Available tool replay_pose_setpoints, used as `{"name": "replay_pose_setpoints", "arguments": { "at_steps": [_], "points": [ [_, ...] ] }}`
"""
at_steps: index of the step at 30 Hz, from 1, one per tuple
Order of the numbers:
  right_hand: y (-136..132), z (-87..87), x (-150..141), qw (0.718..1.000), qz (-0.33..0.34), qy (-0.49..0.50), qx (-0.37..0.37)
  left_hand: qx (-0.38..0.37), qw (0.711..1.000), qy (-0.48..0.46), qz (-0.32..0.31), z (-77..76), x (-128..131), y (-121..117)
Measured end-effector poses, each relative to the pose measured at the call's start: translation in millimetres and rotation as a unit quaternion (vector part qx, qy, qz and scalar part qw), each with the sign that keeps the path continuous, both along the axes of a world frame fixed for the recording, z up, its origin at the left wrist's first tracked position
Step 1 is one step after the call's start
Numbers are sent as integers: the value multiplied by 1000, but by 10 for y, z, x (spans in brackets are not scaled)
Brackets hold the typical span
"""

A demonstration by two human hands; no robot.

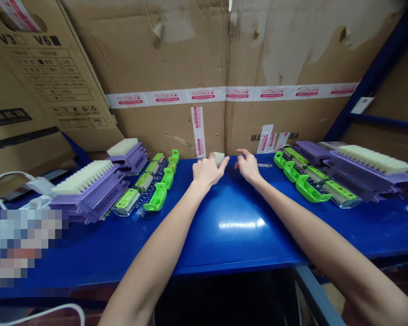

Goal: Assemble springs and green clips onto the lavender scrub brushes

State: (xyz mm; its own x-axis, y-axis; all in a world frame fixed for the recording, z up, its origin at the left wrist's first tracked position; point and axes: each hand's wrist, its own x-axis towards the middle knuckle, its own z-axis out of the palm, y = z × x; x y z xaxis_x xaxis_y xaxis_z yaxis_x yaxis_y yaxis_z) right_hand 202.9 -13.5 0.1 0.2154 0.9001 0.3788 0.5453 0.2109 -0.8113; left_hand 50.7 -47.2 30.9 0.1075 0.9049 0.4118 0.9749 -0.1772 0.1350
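Note:
My left hand (206,172) rests at the far middle of the blue table (231,235), fingers closed round a small cream-bristled brush piece (219,157). My right hand (247,166) hovers just to its right, fingers loosely apart and holding nothing. A thin clear tool (265,165) lies on the table just right of that hand. Purple brushes with cream bristles (88,185) are stacked at the left, beside rows of green-and-clear parts (153,181). More purple brushes (367,167) and green parts (309,181) lie at the right.
Large cardboard boxes (224,68) form a wall right behind the table. A blue shelf post (370,77) rises at the right. White cables (7,181) and a blurred patch sit at the left edge. The table's front edge drops to a dark gap below.

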Motion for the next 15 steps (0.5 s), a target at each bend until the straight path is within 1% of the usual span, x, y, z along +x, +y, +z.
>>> {"name": "replay_pose_setpoints", "arguments": {
  "at_steps": [3, 5, 8, 10, 12, 15],
  "points": [
    [35, -58, 4, 1000, 6, -12, 2, 10, 1000, 4, -10, -13, 14, -8],
    [51, -90, 4, 999, -3, -31, 11, 16, 999, 23, -25, -32, 19, -4],
    [55, -98, 20, 998, -34, -48, 25, 11, 996, 66, -63, -59, -19, 42],
    [50, -88, 41, 997, -42, -46, 37, 4, 991, 92, -99, -72, -82, 96],
    [44, -85, 61, 998, -30, -40, 47, 7, 985, 108, -132, -90, -159, 154],
    [39, -106, 69, 999, 22, -29, 28, 31, 981, 122, -151, -144, -253, 220]
  ]
}}
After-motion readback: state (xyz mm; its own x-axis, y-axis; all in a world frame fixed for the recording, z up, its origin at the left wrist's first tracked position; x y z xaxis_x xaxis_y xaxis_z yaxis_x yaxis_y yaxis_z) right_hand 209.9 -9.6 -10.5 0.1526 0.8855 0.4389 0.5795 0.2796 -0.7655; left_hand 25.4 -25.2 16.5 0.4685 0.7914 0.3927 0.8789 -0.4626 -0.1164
